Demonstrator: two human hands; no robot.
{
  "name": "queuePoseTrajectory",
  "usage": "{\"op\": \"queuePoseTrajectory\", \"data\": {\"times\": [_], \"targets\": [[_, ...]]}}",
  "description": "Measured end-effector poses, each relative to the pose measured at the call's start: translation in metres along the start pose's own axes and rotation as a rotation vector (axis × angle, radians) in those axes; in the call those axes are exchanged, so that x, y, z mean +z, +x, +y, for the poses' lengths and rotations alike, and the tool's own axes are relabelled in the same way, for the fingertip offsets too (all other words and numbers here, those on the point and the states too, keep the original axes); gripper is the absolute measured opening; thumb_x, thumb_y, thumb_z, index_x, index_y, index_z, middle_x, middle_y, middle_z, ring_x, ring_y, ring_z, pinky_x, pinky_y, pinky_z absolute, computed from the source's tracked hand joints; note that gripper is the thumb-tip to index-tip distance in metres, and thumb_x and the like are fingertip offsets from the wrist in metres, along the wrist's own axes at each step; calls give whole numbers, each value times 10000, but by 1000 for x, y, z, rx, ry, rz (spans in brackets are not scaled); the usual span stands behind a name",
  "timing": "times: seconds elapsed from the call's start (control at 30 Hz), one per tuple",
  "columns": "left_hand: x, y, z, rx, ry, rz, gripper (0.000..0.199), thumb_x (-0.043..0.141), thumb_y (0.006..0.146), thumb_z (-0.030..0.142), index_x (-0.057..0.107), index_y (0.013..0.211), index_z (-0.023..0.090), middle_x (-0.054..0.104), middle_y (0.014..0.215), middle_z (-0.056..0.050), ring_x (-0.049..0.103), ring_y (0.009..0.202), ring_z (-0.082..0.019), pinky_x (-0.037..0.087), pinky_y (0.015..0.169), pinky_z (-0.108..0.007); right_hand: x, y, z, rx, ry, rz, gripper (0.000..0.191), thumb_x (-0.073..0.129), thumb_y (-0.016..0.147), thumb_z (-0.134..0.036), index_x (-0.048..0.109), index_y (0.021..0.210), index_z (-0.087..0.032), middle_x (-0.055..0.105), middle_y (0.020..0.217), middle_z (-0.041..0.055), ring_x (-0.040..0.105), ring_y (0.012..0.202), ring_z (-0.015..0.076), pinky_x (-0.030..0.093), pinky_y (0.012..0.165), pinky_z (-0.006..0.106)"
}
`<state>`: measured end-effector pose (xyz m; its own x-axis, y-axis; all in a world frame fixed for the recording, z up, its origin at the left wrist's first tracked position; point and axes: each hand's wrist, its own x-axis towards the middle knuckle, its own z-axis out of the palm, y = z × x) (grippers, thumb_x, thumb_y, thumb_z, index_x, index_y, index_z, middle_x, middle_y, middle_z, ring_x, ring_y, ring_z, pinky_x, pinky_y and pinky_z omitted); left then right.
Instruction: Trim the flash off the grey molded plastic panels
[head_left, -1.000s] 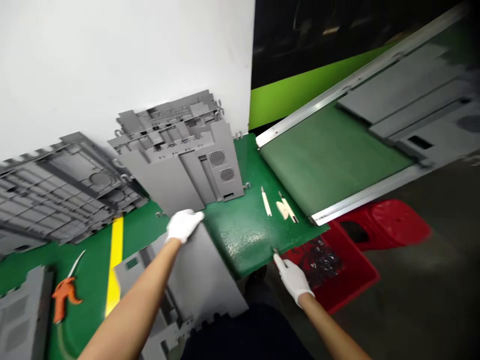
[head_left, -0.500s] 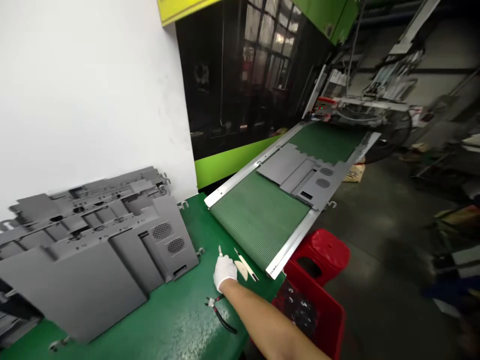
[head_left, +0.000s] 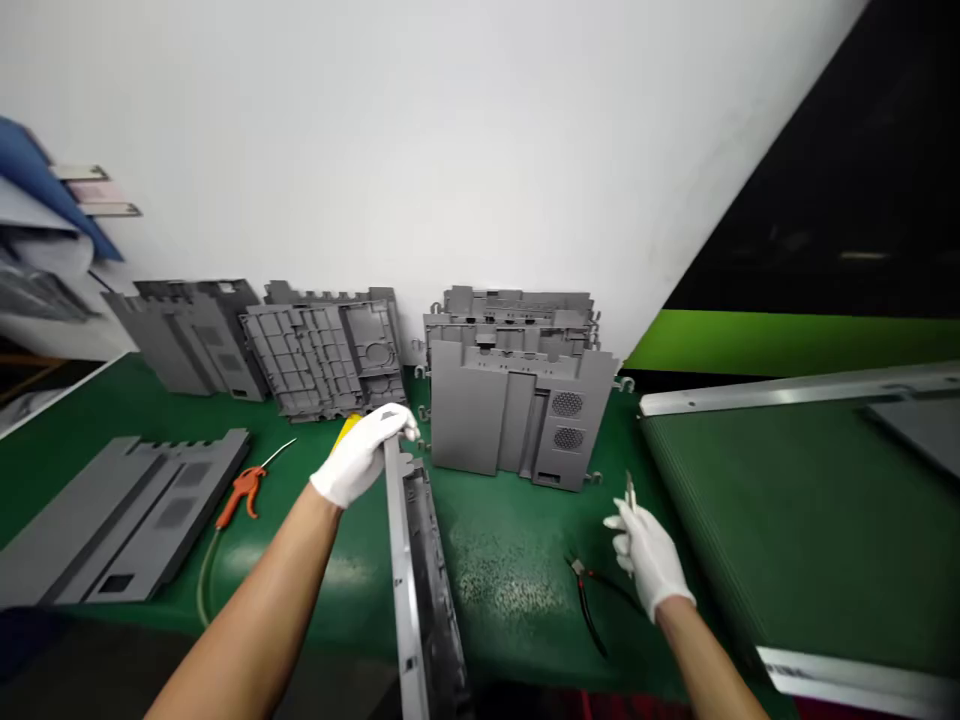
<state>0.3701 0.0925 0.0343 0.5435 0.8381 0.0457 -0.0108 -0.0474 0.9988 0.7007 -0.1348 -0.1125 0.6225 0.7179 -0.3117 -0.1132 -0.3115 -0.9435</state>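
My left hand (head_left: 362, 456), in a white glove, grips the top end of a grey moulded panel (head_left: 414, 580) held on edge above the green bench mat (head_left: 495, 590). Its dark inner face shows along one side. My right hand (head_left: 649, 556), also gloved, is shut on a slim tool (head_left: 630, 494), and only its tip shows past the fingers. Just left of that hand, a pair of black-handled pliers (head_left: 589, 600) lies on the mat, not touched.
Stacked grey panels (head_left: 517, 390) and a ribbed panel (head_left: 324, 358) lean against a white wall (head_left: 375, 150). A flat grey panel (head_left: 124, 518) and an orange air blow gun (head_left: 241, 497) with its hose lie on the left. A green conveyor belt (head_left: 795, 530) runs along the right.
My view has swung left, away from the conveyor. My right hand now holds the slim tool lifted from the mat. The panel in my left hand now stands on edge.
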Motion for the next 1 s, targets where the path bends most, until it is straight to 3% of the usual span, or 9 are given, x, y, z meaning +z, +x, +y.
{"op": "queuePoseTrajectory", "data": {"times": [0.03,0.1,0.17,0.23,0.33,0.47,0.6,0.73,1.0], "targets": [[-2,0,-2,5,-9,-23,149,600,876,327,645,861,186,625,850,-38,555,839,-182,427,817,-306,9,-7,-18,11,71,-26,504,513,867,-661,556,1161,-254,587,743,-11,243,394,65,173,359,222],[-6,-2,-4,6,-25,-58,110,636,845,296,634,879,192,619,851,-30,544,833,-179,412,800,-302,31,-22,-63,-53,63,-237,504,501,906,-639,542,1243,-267,566,722,-39,201,408,61,160,372,221],[-9,-6,-5,0,-59,-55,111,636,836,300,621,834,190,606,812,-25,535,797,-176,405,773,-305,58,-36,-114,-131,-98,-467,455,515,923,-608,604,1119,-206,544,666,-38,320,444,77,282,415,233],[-11,-7,-6,-22,-105,-26,207,590,867,358,595,751,187,578,741,-22,527,746,-178,408,754,-319,87,-48,-158,-215,-228,-693,437,498,942,-587,622,1081,-192,612,789,5,490,579,109,390,505,244],[-14,-7,-9,-81,-131,15,374,503,916,471,556,676,189,537,669,-13,505,684,-174,408,721,-327,135,-58,-202,-463,-501,-886,490,357,997,-588,652,1004,-196,615,765,-6,481,581,107,417,600,266],[-24,-9,-14,-86,-70,51,460,465,927,540,549,643,189,524,661,0,480,671,-157,394,692,-300,193,-63,-222,-661,-952,-813,610,230,1000,-639,634,837,-213,598,698,-15,521,623,131,391,631,272],[-37,-15,-17,-75,-41,44,488,424,936,577,558,664,194,524,669,3,487,688,-159,403,705,-295,227,-68,-230,-707,-1283,-728,685,149,970,-697,635,839,-232,660,775,19,560,648,154,365,587,274],[-42,-19,-18,-68,8,76,493,395,938,591,543,673,202,525,678,3,492,707,-170,408,720,-300,239,-79,-237,-719,-1456,-648,713,117,949,-713,671,875,-271,687,805,39,609,699,202,409,623,303],[-40,-17,-21,-37,91,79,501,379,941,595,532,659,209,541,686,3,508,723,-174,420,746,-299,238,-93,-240,-824,-1612,-550,718,105,968,-668,692,896,-261,674,712,56,639,661,226,466,657,343]]}}
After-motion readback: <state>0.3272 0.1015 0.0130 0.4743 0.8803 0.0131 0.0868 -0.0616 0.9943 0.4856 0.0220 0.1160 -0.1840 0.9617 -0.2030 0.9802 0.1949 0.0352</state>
